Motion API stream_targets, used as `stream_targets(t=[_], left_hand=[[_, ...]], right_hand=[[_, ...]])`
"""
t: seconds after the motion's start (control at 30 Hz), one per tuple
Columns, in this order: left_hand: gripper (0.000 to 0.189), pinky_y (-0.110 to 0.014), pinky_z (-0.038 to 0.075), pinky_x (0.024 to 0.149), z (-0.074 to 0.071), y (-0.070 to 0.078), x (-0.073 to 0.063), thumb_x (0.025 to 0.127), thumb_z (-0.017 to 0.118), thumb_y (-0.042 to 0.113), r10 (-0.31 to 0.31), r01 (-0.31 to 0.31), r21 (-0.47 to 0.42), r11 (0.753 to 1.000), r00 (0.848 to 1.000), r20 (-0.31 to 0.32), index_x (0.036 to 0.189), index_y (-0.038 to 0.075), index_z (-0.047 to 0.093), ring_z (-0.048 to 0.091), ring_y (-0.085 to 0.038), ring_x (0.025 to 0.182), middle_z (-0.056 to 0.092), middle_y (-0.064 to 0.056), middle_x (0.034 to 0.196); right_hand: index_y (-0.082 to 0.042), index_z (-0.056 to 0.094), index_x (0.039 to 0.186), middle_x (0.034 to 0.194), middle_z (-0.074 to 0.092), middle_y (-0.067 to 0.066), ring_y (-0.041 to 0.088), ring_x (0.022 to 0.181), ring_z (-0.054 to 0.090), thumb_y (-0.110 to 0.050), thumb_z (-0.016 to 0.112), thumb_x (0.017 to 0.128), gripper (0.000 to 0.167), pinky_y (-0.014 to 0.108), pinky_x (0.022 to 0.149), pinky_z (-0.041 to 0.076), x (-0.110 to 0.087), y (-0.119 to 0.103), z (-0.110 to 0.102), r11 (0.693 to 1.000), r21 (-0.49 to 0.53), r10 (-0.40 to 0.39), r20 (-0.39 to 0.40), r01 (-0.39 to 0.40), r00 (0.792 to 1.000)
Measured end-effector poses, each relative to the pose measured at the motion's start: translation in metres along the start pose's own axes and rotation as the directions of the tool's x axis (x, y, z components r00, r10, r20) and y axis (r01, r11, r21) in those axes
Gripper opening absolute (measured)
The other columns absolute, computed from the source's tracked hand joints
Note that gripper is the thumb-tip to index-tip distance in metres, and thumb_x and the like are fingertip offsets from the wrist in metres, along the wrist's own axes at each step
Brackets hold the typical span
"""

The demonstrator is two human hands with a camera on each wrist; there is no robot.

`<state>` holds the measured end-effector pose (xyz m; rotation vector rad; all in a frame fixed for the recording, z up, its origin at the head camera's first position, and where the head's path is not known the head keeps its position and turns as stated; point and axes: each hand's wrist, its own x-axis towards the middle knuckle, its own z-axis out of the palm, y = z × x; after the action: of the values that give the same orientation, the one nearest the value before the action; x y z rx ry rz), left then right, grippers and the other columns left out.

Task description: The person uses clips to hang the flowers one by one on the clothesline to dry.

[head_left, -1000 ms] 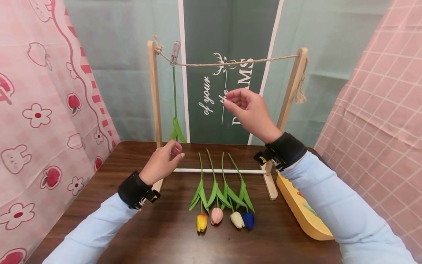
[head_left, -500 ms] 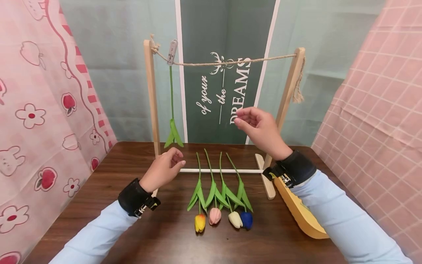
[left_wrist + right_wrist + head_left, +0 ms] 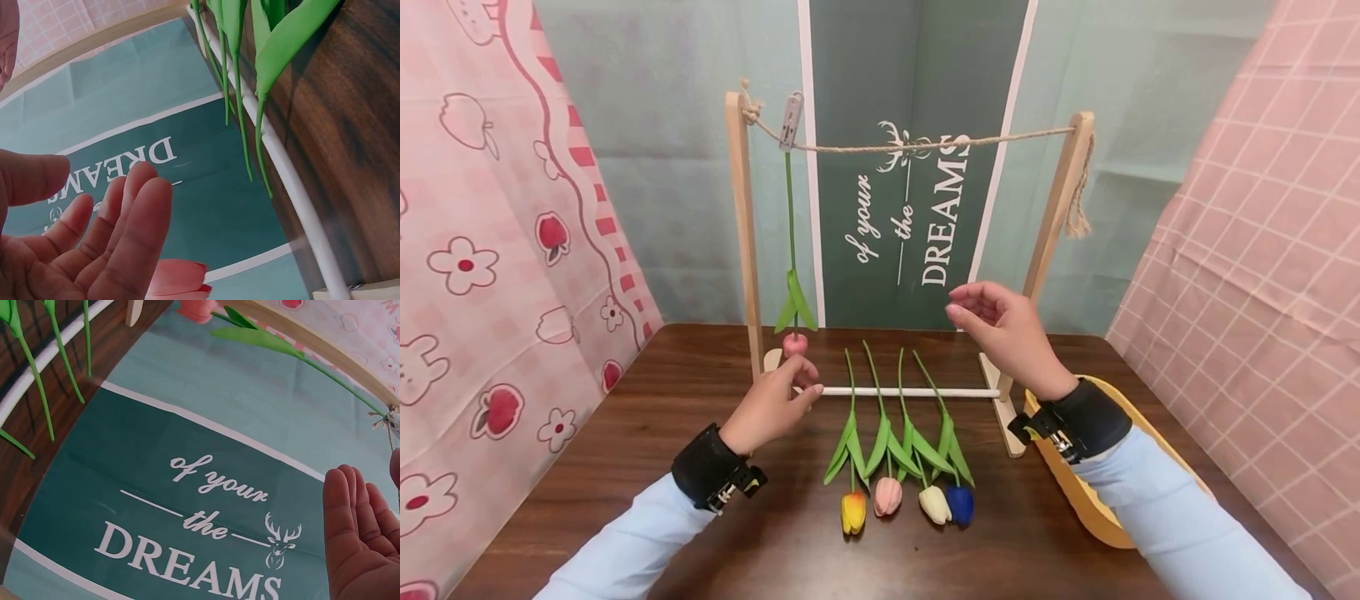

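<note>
A pink-red tulip [image 3: 795, 343] hangs head down from the rope [image 3: 880, 150], its stem held by a grey clothespin [image 3: 791, 122] near the left post. Just below that bloom is my left hand [image 3: 775, 400], fingers loosely bent and holding nothing; the left wrist view shows the bloom [image 3: 178, 279] behind its fingertips. My right hand [image 3: 1009, 337] hovers before the right post, relaxed, thumb apart from the fingers, with nothing in it. On the table lie a yellow tulip [image 3: 853, 512], a light pink tulip [image 3: 887, 497], a white tulip [image 3: 935, 505] and a blue tulip [image 3: 959, 505], stems pointing away.
The wooden stand has a left post [image 3: 745, 233], a right post [image 3: 1060, 217] and a low white bar [image 3: 925, 392] under the stems. A yellow basket [image 3: 1078, 508] sits at the right, partly behind my right forearm. Patterned cloths enclose the table [image 3: 715, 550].
My right hand has come down and slightly right, away from the rope. My left hand has lowered a little, uncovering the hanging tulip's bloom. The tulips on the table have stayed put.
</note>
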<state>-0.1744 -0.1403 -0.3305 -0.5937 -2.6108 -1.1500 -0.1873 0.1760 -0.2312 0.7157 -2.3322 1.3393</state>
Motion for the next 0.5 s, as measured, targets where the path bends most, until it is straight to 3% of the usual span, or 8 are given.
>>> stream_targets(t=[0.17, 0.3, 0.5], left_hand=[[0.015, -0.033, 0.049, 0.067, 0.004, -0.005, -0.003, 0.092, 0.067, 0.012, -0.021, 0.021, -0.018, 1.0, 1.0, 0.014, 0.101, 0.004, 0.057, 0.059, -0.014, 0.073, 0.061, -0.001, 0.085], [0.015, -0.031, 0.048, 0.062, 0.007, -0.007, -0.006, 0.093, 0.066, 0.013, -0.046, 0.047, -0.043, 0.998, 0.999, 0.027, 0.101, 0.005, 0.057, 0.059, -0.012, 0.067, 0.062, 0.001, 0.08], [0.013, -0.03, 0.049, 0.055, 0.01, -0.008, -0.009, 0.093, 0.066, 0.012, -0.085, 0.089, -0.104, 0.991, 0.995, 0.045, 0.1, 0.006, 0.057, 0.063, -0.02, 0.062, 0.062, 0.001, 0.074]], right_hand=[[0.001, 0.063, 0.112, 0.098, 0.067, 0.012, 0.018, 0.084, 0.064, -0.015, 0.068, 0.092, 0.026, 0.02, 0.076, 0.051, -0.01, 0.006, 0.0, 0.999, 0.01, 0.032, 0.0, -0.032, 0.999], [0.002, 0.063, 0.112, 0.098, 0.067, 0.014, 0.018, 0.086, 0.065, -0.013, 0.068, 0.093, 0.025, 0.019, 0.077, 0.052, -0.016, 0.013, -0.001, 0.999, 0.01, 0.047, -0.002, -0.047, 0.999], [0.004, 0.063, 0.111, 0.099, 0.066, 0.019, 0.016, 0.085, 0.066, -0.008, 0.067, 0.092, 0.023, 0.02, 0.077, 0.052, -0.023, 0.02, -0.002, 0.997, 0.029, 0.073, 0.004, -0.073, 0.997]])
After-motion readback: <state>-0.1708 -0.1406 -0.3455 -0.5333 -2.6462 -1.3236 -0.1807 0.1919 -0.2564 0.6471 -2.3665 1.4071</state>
